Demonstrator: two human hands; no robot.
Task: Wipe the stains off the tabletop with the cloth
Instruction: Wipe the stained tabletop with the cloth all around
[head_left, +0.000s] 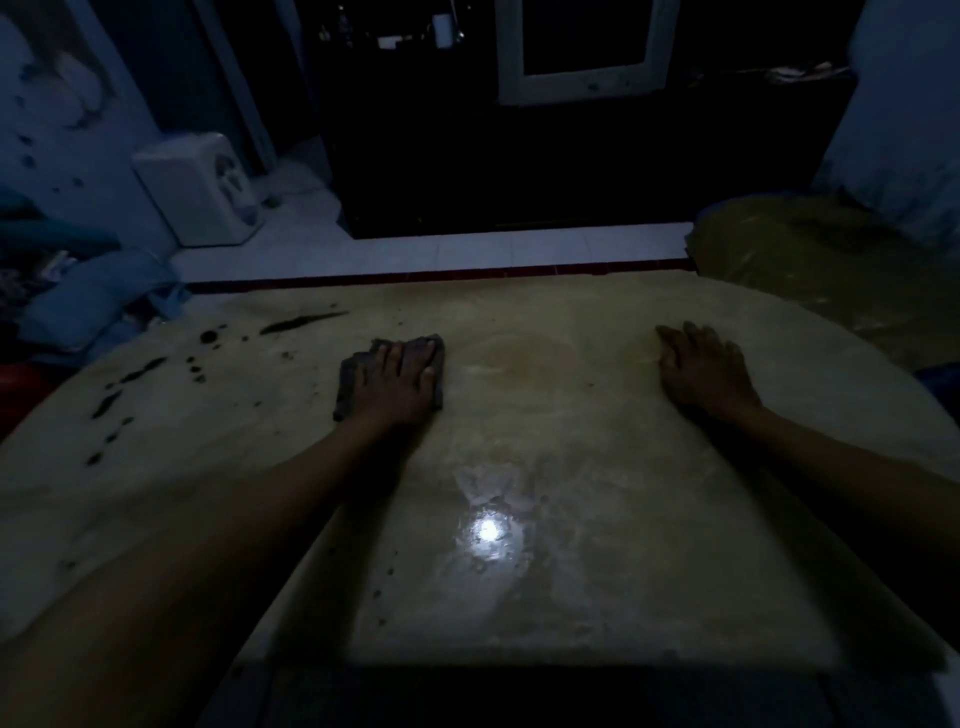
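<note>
A pale tabletop (545, 571) fills the lower view in dim light, with a bright glare spot near its middle. My left hand (402, 382) lies flat with straight fingers on a dark folded cloth (349, 382), pressing it onto the table at centre left. Dark stains (301, 323) and several smaller black spots (196, 369) are spread over the table's left part, to the left of the cloth. My right hand (701, 369) rests palm down, fingers straight, on the bare tabletop at the right and holds nothing.
A white box-shaped appliance (202, 189) stands on the floor at the back left. Dark furniture (519, 171) with a white-framed screen (582, 52) lies beyond the table. A yellowish plastic bag (831, 270) sits at the table's far right. Blue fabric (93, 301) is heaped at the left edge.
</note>
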